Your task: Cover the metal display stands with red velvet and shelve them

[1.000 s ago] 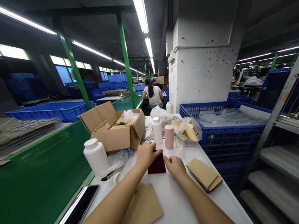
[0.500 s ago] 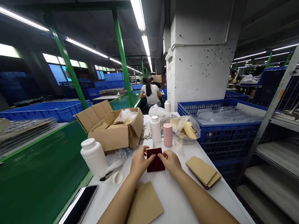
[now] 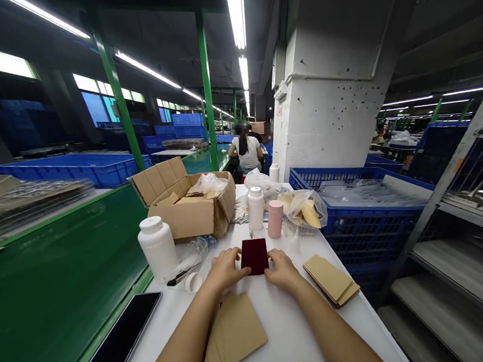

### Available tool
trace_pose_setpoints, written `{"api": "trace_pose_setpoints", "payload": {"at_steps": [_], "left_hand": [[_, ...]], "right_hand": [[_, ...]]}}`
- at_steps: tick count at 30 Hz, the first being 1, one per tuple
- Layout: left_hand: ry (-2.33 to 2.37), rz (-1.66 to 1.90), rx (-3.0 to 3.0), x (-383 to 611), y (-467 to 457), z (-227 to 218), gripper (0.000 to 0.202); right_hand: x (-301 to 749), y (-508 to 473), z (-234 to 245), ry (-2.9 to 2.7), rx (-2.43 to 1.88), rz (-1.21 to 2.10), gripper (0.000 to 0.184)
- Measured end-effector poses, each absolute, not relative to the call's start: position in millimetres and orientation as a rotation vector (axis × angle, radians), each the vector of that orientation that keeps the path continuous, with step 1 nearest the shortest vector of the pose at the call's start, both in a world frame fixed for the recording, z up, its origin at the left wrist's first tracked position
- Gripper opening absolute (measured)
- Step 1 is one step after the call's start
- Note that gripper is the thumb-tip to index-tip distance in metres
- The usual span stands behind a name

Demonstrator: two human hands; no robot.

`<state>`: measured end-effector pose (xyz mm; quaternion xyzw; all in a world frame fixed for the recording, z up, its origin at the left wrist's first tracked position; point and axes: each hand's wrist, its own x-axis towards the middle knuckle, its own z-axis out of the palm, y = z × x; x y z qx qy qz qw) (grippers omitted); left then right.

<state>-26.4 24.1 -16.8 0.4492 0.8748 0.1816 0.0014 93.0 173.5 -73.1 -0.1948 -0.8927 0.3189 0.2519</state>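
A dark red rectangular piece (image 3: 255, 256) stands held between both hands above the white table (image 3: 294, 345). My left hand (image 3: 225, 268) grips its left lower edge with curled fingers. On the other side, my right hand (image 3: 282, 270) pinches its right lower edge. A loose stack of tan card pieces (image 3: 235, 334) lies just below my left forearm. Another tan stack (image 3: 331, 279) rests to the right of my right hand.
An open cardboard box (image 3: 188, 204) of tan pieces, white bottles (image 3: 157, 247) (image 3: 256, 208), a pink cup (image 3: 275, 219) and bagged parts (image 3: 305, 209) crowd the table's far side. A phone (image 3: 124, 335) lies front left by the green conveyor (image 3: 44, 276). Blue crates (image 3: 362, 215) and shelving stand right. A person sits beyond.
The dark red piece went from lying under my left hand on the table to being held upright by both hands at its lower edges.
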Motion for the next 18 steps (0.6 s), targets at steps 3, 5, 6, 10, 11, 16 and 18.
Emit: {"api": "trace_pose_setpoints", "payload": {"at_steps": [3, 5, 6, 10, 11, 16, 18], "left_hand": [[2.745, 0.602, 1.412, -26.0, 32.1, -17.8, 0.029], [2.739, 0.601, 1.405, -25.6, 35.6, -19.0, 0.027], [2.733, 0.593, 1.401, -25.3, 36.3, -19.5, 0.028], [2.719, 0.526, 1.384, -24.1, 32.6, -20.8, 0.035], [2.717, 0.508, 1.383, -23.7, 31.1, -20.8, 0.033], [2.695, 0.471, 1.414, -20.1, 27.3, -20.9, 0.033], [2.698, 0.479, 1.423, -17.3, 29.2, -21.6, 0.036]], "right_hand": [[79.9, 170.5, -68.4, -2.385, -0.636, 0.857, 0.027], [74.2, 169.6, -67.1, -2.384, -0.673, 0.846, 0.037], [73.4, 169.4, -67.3, -2.393, -0.674, 0.84, 0.036], [81.4, 169.5, -72.0, -2.467, -0.627, 0.807, 0.03], [84.4, 169.9, -73.7, -2.487, -0.617, 0.797, 0.033], [93.2, 173.5, -79.8, -2.561, -0.586, 0.791, 0.038], [94.0, 173.7, -80.6, -2.579, -0.563, 0.795, 0.046]]}}
